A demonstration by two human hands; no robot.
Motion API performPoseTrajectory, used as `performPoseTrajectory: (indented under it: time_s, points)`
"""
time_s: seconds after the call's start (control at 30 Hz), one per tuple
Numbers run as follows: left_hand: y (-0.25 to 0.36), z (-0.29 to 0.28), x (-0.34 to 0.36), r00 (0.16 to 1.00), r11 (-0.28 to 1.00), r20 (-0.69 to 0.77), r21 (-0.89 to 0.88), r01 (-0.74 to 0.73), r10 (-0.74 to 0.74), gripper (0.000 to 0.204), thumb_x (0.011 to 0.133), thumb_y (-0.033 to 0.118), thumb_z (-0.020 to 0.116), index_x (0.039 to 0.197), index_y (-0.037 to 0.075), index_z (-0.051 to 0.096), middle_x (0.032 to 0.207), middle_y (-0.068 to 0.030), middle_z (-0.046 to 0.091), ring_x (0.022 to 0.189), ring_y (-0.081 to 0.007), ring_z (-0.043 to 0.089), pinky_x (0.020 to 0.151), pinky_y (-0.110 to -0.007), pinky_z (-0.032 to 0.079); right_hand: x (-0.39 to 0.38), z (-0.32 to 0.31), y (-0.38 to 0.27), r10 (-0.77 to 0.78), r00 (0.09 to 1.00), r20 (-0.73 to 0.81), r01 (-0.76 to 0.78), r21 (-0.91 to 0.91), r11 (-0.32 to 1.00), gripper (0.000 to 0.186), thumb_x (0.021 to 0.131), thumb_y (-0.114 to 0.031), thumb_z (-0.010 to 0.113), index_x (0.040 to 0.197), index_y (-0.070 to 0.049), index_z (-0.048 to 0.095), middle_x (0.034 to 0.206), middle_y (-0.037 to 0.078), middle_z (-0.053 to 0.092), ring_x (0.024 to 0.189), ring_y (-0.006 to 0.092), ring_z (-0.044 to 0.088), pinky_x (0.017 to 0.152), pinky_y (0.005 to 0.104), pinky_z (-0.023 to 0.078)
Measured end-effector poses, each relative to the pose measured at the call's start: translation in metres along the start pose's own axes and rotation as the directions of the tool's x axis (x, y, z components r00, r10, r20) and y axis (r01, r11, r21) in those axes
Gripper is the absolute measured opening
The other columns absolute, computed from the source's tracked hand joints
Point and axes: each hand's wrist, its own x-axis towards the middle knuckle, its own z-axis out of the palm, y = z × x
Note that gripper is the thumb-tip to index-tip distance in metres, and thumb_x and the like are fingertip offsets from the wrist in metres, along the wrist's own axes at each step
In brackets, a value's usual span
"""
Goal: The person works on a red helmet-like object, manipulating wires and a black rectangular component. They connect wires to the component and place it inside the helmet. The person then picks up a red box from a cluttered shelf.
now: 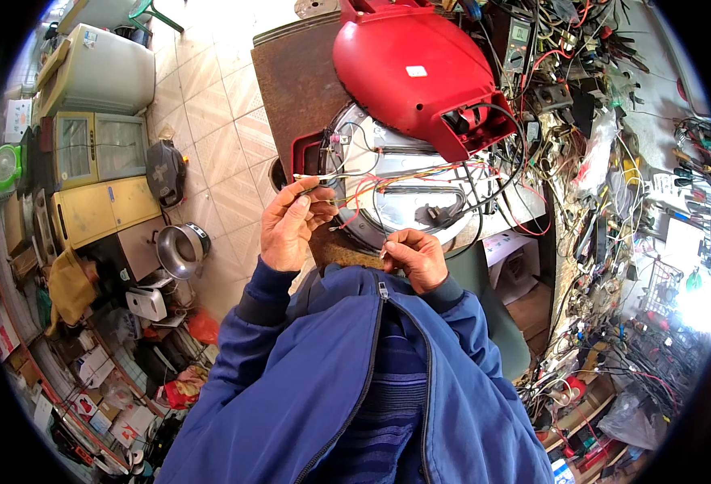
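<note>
In front of me a round appliance lies opened, its pale metal base [404,165] showing dark curved heating-element lines. Its glossy red shell [412,73] is tipped back over the far side. Thin coloured wires [420,179], red, yellow and green among them, stretch across the base from the shell. My left hand [297,222] pinches wires at the base's left edge, fingertips closed. At the near edge, my right hand [418,256] is closed in a pinch on a thin dark wire [380,218] with a small pale end. Exactly what each fingertip presses on is partly hidden.
A worn brown table [291,89] carries the appliance. Tangled cables, tools and a multimeter [518,34] crowd the bench at right. To the left stand a yellow cabinet [105,210], a steel pot [182,248] and a black device [166,173] on the tiled floor.
</note>
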Motion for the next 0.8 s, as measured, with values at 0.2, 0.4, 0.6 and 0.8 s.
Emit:
performPoseTrajectory:
  time_s: [0.2,0.4,0.6,0.8]
  points:
    - [-0.001,0.003,0.000,0.999,1.000,-0.047,0.005,-0.003,0.003,0.034,0.102,0.012,0.052,0.135,0.003,0.055,0.118,-0.0171,0.067,0.096,-0.0227,0.069,0.089,-0.038,0.056,0.000,0.002,-0.001,0.010,1.000,0.026,-0.007,-0.094,0.996,0.012,0.090,-0.009,0.071,0.095,0.001,0.066,0.083,0.006,0.069,0.068,0.0127,0.064,0.063,0.0259,0.052]
    - [-0.001,0.003,0.000,0.998,1.000,-0.056,0.012,-0.014,0.014,0.034,0.102,0.013,0.052,0.134,0.003,0.056,0.116,-0.0169,0.068,0.095,-0.0219,0.069,0.088,-0.038,0.056,0.004,-0.001,0.004,0.004,0.997,0.078,0.011,-0.191,0.982,0.012,0.090,-0.007,0.071,0.096,0.002,0.066,0.089,0.008,0.070,0.072,0.0130,0.065,0.067,0.0275,0.054]
    - [-0.003,0.002,-0.001,0.995,0.999,-0.103,0.043,-0.006,0.010,0.034,0.102,0.013,0.052,0.134,0.004,0.056,0.116,-0.0160,0.069,0.094,-0.0215,0.068,0.086,-0.036,0.056,0.005,0.006,0.003,-0.006,0.997,0.079,0.016,-0.129,0.992,0.012,0.087,-0.001,0.072,0.095,0.002,0.064,0.084,0.006,0.067,0.072,0.0120,0.065,0.067,0.0266,0.054]
    - [-0.004,0.002,0.000,0.995,0.997,-0.099,0.070,0.015,-0.008,0.034,0.101,0.011,0.052,0.133,0.005,0.056,0.116,-0.0160,0.069,0.094,-0.0210,0.068,0.085,-0.036,0.055,0.012,0.009,0.010,-0.036,0.992,0.125,0.058,-0.177,0.982,0.014,0.088,-0.001,0.072,0.098,0.002,0.063,0.087,0.006,0.067,0.075,0.0122,0.065,0.068,0.0264,0.054]
